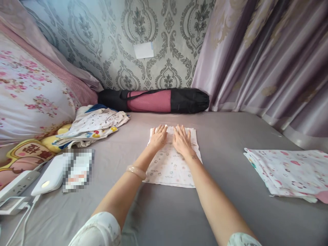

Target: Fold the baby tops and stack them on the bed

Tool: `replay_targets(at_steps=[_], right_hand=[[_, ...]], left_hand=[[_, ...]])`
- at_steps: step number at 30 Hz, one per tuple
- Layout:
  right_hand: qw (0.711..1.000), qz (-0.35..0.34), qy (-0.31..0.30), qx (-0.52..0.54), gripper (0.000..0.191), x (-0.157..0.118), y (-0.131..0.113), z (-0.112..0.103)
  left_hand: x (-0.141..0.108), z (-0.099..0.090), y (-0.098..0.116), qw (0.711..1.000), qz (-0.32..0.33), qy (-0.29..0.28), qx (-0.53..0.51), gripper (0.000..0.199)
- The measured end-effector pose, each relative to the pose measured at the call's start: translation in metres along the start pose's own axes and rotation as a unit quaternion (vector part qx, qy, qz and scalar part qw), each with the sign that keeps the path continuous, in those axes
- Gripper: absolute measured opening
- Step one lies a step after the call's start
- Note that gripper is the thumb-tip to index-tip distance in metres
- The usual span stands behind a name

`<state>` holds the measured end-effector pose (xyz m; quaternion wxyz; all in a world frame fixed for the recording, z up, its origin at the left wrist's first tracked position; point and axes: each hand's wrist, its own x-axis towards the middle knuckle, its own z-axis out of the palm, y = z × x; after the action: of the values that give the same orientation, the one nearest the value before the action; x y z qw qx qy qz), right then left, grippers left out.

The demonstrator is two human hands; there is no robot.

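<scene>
A white cloth with a small faint print (169, 167) lies flat on the grey sheet in front of me, roughly square in outline. My left hand (158, 137) rests palm down on its upper left part, fingers stretched out toward the far edge. On the upper right part lies my right hand (182, 140), also flat, with its fingers spread. Both hands touch the cloth, and neither grips it. What the palms cover is hidden.
Folded printed fabric (294, 172) lies at the right. Crumpled clothes (94, 124) sit at the left, near a power strip (19, 186), a white device (52, 174) with cables and a pixelated item (78, 171). Along the wall is a black and pink roll bag (151, 101).
</scene>
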<state>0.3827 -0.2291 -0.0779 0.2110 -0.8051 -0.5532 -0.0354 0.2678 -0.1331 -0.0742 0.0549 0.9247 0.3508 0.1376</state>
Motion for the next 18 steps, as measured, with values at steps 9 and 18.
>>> replay_targets(at_steps=[9,18], right_hand=[[0.998,-0.039,-0.046,-0.024,0.056,0.001,-0.001,0.007],[0.992,-0.017,-0.119,-0.031,0.056,0.000,0.003,0.012]], left_hand=[[0.004,0.021,0.014,1.000,-0.017,-0.001,0.009,0.053],[-0.003,0.026,0.012,0.998,-0.038,-0.055,0.014,0.053]])
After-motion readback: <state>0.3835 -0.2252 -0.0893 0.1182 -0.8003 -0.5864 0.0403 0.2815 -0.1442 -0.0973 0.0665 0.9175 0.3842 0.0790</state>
